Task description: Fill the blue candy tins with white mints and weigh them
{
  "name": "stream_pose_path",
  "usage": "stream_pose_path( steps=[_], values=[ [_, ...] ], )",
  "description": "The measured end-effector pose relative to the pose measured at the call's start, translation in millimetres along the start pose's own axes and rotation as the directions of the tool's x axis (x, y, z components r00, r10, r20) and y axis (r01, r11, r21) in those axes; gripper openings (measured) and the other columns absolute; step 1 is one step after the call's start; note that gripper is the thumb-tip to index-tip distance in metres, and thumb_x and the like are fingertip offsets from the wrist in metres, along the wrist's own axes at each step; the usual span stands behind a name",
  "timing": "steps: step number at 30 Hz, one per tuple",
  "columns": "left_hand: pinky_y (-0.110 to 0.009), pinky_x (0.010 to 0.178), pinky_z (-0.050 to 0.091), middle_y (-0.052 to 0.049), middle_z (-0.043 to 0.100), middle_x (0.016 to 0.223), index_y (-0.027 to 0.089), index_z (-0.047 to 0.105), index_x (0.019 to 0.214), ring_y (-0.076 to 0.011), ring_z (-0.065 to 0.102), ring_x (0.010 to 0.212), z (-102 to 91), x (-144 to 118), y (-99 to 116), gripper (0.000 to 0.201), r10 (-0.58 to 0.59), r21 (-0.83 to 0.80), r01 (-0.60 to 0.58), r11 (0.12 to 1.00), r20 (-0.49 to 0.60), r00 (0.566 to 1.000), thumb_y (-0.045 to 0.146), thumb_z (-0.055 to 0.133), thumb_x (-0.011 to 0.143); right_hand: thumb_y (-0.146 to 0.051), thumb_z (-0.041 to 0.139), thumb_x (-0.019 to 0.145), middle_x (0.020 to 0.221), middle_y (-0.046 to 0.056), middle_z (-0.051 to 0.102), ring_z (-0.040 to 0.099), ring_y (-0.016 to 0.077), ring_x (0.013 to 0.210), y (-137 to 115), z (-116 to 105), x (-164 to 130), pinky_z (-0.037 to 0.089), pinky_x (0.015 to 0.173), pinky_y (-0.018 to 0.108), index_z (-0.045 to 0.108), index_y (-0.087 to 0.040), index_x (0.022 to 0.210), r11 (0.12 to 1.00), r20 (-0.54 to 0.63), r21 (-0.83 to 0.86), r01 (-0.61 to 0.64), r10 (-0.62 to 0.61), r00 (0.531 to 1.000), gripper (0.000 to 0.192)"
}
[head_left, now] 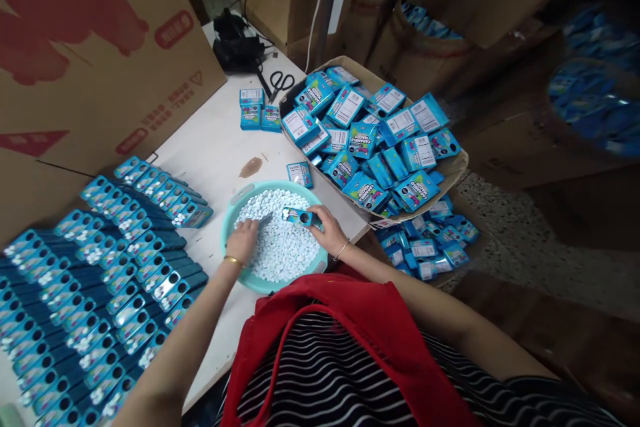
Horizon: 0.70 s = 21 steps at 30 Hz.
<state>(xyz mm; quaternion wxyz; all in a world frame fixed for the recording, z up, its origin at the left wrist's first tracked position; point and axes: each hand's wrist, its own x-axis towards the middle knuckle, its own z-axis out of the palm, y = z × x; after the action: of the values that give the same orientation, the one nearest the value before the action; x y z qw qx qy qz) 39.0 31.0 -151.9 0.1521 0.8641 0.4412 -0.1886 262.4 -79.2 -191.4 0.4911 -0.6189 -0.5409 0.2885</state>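
A round turquoise basin (229, 212) full of small white candies (280, 250) sits in front of me on the table. My right hand (327, 232) grips a small blue candy box (298, 216) over the candies, its end with a dark round hole facing up. Over the basin's left side, my left hand (243, 240) is closed on a small grey scoop-like tool (265, 219), mostly hidden by the fingers. Just beyond the rim lies another blue box (299, 174) on the white table.
Rows of upright blue boxes (125, 310) cover the table's left side. A carton (457, 177) heaped with blue boxes stands at the right. Scissors (281, 82) and a black device (235, 43) lie at the back; a large cardboard box (115, 60) borders the left.
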Motion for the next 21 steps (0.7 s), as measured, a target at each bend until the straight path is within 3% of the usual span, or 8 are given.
stream_pose_path(
  steps=[2, 5, 10, 15, 18, 21],
  values=[
    [-0.036, 0.091, 0.045, -0.014, 0.056, 0.114, 0.015, 0.053, 0.114, -0.0224, 0.052, 0.107, 26.9, 8.6, 11.9, 0.033, 0.059, -0.05, -0.058, 0.997, 0.013, 0.998, 0.009, 0.033, 0.088, -0.018, 0.057, 0.081, 0.106, 0.009, 0.058, 0.057, 0.0233, 0.102, -1.8, -1.9, 1.3, 0.048, 0.09, 0.039, 0.052, -0.022, 0.108, 1.0, -0.027, 0.005, -0.023, 0.023, 0.999, 0.028],
    [-0.035, 0.094, 0.044, -0.013, 0.056, 0.116, 0.016, 0.053, 0.116, -0.0215, 0.052, 0.109, 52.0, 10.9, 33.9, 0.035, 0.131, -0.142, -0.127, 0.982, 0.021, 0.991, 0.008, 0.035, 0.086, -0.025, 0.06, 0.082, 0.102, 0.007, 0.059, 0.058, 0.0226, 0.097, -3.7, -2.3, 3.6, 0.048, 0.086, 0.037, 0.052, -0.021, 0.105, 0.998, -0.06, 0.011, -0.062, 0.062, 0.996, 0.025],
    [-0.032, 0.096, 0.045, -0.01, 0.059, 0.116, 0.017, 0.052, 0.119, -0.0176, 0.056, 0.106, 64.3, 3.0, 42.9, 0.041, 0.22, -0.312, -0.202, 0.928, 0.023, 0.975, 0.007, 0.043, 0.08, -0.031, 0.062, 0.082, 0.1, 0.007, 0.06, 0.058, 0.0223, 0.095, -1.5, -1.4, 6.9, 0.048, 0.086, 0.037, 0.052, -0.021, 0.105, 0.996, -0.06, 0.012, -0.094, 0.094, 0.994, 0.027],
    [-0.033, 0.089, 0.049, -0.008, 0.062, 0.109, 0.017, 0.05, 0.118, -0.0161, 0.059, 0.096, 40.9, -21.1, 26.1, 0.033, 0.261, -0.455, -0.244, 0.857, -0.026, 0.965, 0.021, 0.046, 0.085, -0.028, 0.062, 0.08, 0.102, 0.007, 0.06, 0.058, 0.0227, 0.096, 2.4, -0.1, 7.8, 0.047, 0.088, 0.037, 0.052, -0.021, 0.106, 0.996, -0.053, 0.018, -0.083, 0.083, 0.995, 0.029],
    [-0.033, 0.087, 0.048, -0.008, 0.061, 0.108, 0.018, 0.05, 0.116, -0.0162, 0.058, 0.095, 10.4, -39.9, 14.6, 0.03, 0.263, -0.543, -0.278, 0.792, -0.107, 0.959, 0.03, 0.046, 0.089, -0.024, 0.06, 0.081, 0.102, 0.008, 0.059, 0.057, 0.0231, 0.098, 2.8, 1.9, 6.9, 0.048, 0.088, 0.038, 0.052, -0.021, 0.107, 0.999, -0.044, 0.009, -0.052, 0.053, 0.998, 0.028],
    [-0.031, 0.084, 0.047, -0.007, 0.06, 0.102, 0.018, 0.049, 0.115, -0.0157, 0.058, 0.091, -24.1, -50.3, 8.5, 0.028, 0.269, -0.498, -0.308, 0.811, -0.149, 0.951, 0.031, 0.046, 0.09, -0.015, 0.054, 0.08, 0.105, 0.009, 0.058, 0.056, 0.0239, 0.102, 3.0, 5.1, 5.2, 0.047, 0.091, 0.04, 0.053, -0.021, 0.108, 1.0, 0.002, -0.005, 0.014, -0.014, 1.0, 0.029]
  ],
)
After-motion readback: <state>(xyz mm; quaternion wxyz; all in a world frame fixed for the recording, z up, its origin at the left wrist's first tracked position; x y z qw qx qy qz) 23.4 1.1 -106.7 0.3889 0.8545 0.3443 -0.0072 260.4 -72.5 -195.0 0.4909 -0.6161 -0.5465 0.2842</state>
